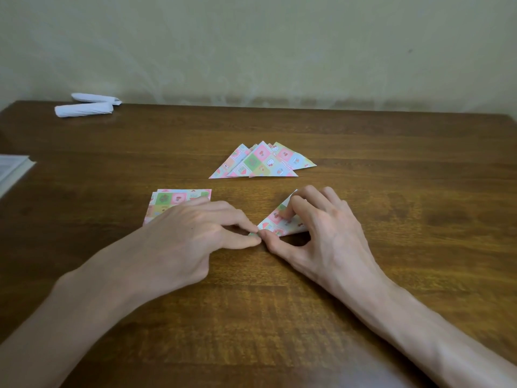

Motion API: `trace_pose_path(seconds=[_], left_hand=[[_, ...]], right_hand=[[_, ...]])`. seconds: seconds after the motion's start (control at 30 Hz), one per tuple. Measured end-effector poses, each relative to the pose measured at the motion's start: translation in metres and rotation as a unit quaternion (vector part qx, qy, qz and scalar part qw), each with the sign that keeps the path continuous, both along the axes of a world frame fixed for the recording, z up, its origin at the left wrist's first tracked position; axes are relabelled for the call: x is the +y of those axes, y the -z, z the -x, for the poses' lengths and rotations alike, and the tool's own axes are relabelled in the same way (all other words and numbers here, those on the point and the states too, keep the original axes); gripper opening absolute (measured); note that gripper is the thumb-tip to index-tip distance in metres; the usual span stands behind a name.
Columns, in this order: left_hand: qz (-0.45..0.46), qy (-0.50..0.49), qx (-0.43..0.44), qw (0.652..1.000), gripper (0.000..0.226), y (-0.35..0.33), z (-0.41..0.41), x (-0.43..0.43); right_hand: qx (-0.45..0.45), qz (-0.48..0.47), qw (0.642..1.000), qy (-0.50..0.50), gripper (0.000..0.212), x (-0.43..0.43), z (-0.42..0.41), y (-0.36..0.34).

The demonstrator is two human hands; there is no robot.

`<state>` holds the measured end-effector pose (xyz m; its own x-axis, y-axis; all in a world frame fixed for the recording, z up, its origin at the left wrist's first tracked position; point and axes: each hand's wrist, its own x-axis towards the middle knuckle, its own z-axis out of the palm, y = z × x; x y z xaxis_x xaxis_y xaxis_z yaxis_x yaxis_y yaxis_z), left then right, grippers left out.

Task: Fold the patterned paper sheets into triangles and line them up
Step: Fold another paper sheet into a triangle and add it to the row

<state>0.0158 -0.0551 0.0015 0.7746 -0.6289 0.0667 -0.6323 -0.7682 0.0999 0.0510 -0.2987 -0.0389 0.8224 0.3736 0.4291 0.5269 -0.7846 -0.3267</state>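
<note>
Currently: two white rolls [86, 106] sit upper left on the table [405, 177], and a stack of patterned sheets [179, 198] lies left of centre, partly hidden by the left hand [193, 236], whose curled thumb and forefinger pinch the left corner of the triangle [275, 221] at mid-frame. Finished triangles [263, 162] lie overlapped just above centre. The right hand [324, 225] holds the triangle down with bent fingertips on top and its thumb at the near-left corner, touching the left thumb.

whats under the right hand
A folded patterned triangle lies on the table under the right hand, whose bent fingers hold it down. Its left half shows; the hand covers its right part, so that corner cannot be seen.
</note>
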Motion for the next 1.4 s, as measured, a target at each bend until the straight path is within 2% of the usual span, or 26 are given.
trace_pose_path(seconds=[0.13, 0.23, 0.33, 0.4, 0.53, 0.63, 0.73, 0.8, 1.03, 1.23, 1.4], left_hand=[[0.006, 0.004, -0.002, 1.0, 0.061, -0.001, -0.001, -0.002], [0.019, 0.005, 0.009, 1.0, 0.083, -0.001, -0.004, 0.0], [0.064, -0.004, 0.037, 0.997, 0.085, 0.0, -0.007, 0.003], [0.112, -0.026, 0.063, 0.991, 0.071, 0.002, -0.007, 0.002], [0.191, -0.061, 0.077, 0.977, 0.024, 0.006, -0.01, -0.003], [0.255, -0.088, 0.064, 0.961, 0.013, 0.012, -0.015, -0.01], [0.299, -0.141, 0.087, 0.94, 0.026, 0.014, -0.019, -0.017], [0.29, -0.152, 0.098, 0.94, 0.034, 0.014, -0.021, -0.018], [0.266, -0.145, 0.127, 0.945, 0.022, 0.018, -0.026, -0.012], [0.296, -0.146, 0.157, 0.931, 0.039, 0.016, -0.031, -0.012], [0.261, -0.155, 0.146, 0.942, 0.048, 0.012, -0.03, -0.014]], right_hand=[[-0.003, 0.001, 1.0, -0.004, 0.042, 0.0, 0.001, 0.0], [-0.005, 0.0, 1.0, -0.005, 0.042, 0.0, 0.002, 0.0], [-0.004, -0.003, 1.0, -0.007, 0.043, 0.001, 0.002, 0.0], [-0.004, -0.002, 1.0, -0.008, 0.043, 0.0, 0.001, 0.0], [-0.008, -0.002, 1.0, -0.009, 0.043, 0.0, 0.001, 0.0], [-0.009, -0.003, 1.0, -0.01, 0.042, 0.0, 0.001, 0.001], [-0.009, -0.011, 1.0, -0.01, 0.042, 0.0, 0.001, 0.001], [-0.008, -0.01, 1.0, -0.01, 0.043, 0.0, 0.001, 0.001], [-0.003, -0.01, 1.0, -0.011, 0.043, 0.0, 0.001, 0.0], [0.003, -0.001, 1.0, -0.017, 0.041, 0.0, 0.001, -0.001], [-0.005, 0.003, 1.0, -0.014, 0.043, 0.0, 0.001, 0.001]])
